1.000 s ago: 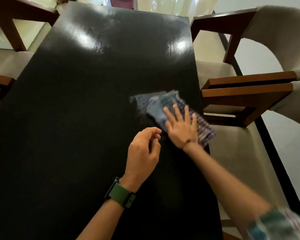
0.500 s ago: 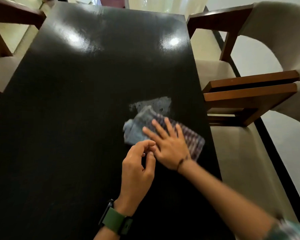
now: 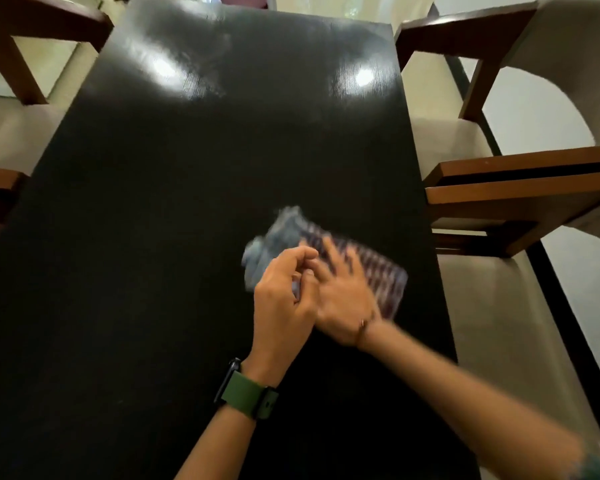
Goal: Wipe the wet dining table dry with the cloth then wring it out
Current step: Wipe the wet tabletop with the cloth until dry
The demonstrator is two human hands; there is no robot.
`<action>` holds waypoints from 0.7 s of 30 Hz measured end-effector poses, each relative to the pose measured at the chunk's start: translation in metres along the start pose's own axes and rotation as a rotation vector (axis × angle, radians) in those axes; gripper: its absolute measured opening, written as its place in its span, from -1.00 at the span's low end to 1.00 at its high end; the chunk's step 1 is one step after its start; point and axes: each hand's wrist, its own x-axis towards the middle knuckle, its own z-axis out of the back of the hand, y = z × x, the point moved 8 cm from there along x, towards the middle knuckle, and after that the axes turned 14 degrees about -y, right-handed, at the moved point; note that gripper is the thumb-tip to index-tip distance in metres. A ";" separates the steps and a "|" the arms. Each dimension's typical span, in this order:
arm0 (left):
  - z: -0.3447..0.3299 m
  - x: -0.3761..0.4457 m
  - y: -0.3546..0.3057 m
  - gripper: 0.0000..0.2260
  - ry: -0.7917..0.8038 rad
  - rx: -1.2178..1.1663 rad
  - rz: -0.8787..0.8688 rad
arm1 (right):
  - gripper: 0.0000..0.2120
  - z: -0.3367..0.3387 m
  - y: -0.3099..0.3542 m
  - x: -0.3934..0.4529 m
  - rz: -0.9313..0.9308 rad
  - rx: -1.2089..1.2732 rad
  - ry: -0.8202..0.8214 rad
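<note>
Glossy dark wood table (image 3: 187,168), soft woven cloth (image 3: 378,271), wooden-armed fabric chairs (image 3: 520,188)

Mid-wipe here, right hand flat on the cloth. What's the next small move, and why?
Probably sweep the striped blue-and-maroon cloth toward the far end of the glossy black dining table. The right hand presses it flat, the left hand hovers curled beside it, and no puddle shows nearby, though blur hides detail.
</note>
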 end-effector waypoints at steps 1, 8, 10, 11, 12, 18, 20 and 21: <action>0.002 0.003 -0.003 -0.74 -0.008 -0.025 -0.002 | -0.46 -0.002 0.029 -0.032 0.080 0.000 -0.003; 0.018 0.014 0.022 -0.82 0.029 0.069 0.049 | -0.45 -0.021 0.076 -0.093 0.398 -0.039 0.034; 0.023 0.015 0.025 -0.82 0.013 0.059 0.080 | -0.44 -0.012 0.061 -0.042 0.332 -0.010 0.019; 0.027 0.016 0.029 -0.83 -0.007 0.036 0.099 | -0.44 -0.010 0.049 -0.010 0.263 0.004 0.005; 0.032 0.018 0.033 -0.83 -0.025 0.025 0.113 | -0.44 -0.009 0.034 0.025 0.206 0.001 -0.008; 0.064 0.020 0.037 -0.80 -0.046 0.037 0.075 | -0.51 0.005 -0.078 0.185 -0.405 0.021 -0.132; 0.075 0.016 0.038 -0.79 -0.053 0.042 0.100 | -0.50 0.000 -0.089 0.188 -0.598 0.025 -0.125; 0.082 0.016 0.039 -0.78 -0.061 0.030 0.116 | -0.50 -0.003 -0.081 0.184 -0.607 -0.003 -0.132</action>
